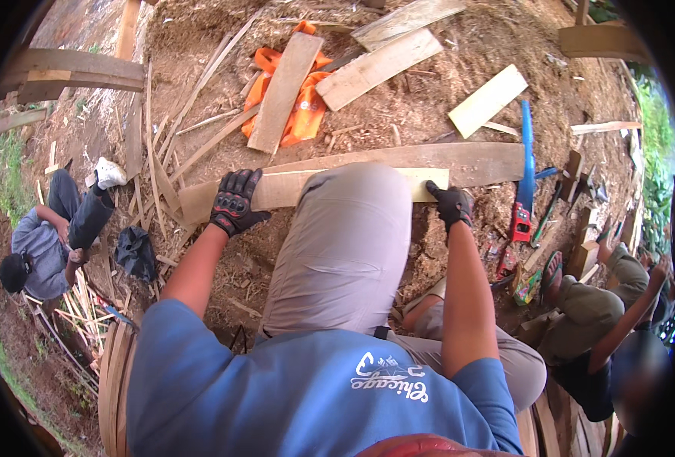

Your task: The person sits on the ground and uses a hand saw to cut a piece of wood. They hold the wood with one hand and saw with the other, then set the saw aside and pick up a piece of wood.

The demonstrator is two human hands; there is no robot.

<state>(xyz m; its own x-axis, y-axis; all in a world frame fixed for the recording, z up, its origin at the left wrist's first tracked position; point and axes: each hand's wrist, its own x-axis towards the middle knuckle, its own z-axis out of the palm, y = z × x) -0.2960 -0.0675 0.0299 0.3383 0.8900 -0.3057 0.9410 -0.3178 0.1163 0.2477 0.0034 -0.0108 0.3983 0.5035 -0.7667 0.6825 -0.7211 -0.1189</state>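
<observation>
A pale, narrow wooden board lies along a longer, curved brown plank on the ground. My knee, in grey trousers, rests over the middle of the pale board. Toward its left end, my left hand in a black glove lies on the wood, fingers extended and thumb spread to the right. My right hand, also gloved in black, is at the board's right end. Its thumb presses on the top face and its other fingers are curled, partly hidden. A blue handsaw with a red handle lies just right of the plank.
Loose boards and an orange bag lie beyond the plank on sawdust-covered ground. A black bag and a seated person are at the left. Hand tools and another seated person are at the right.
</observation>
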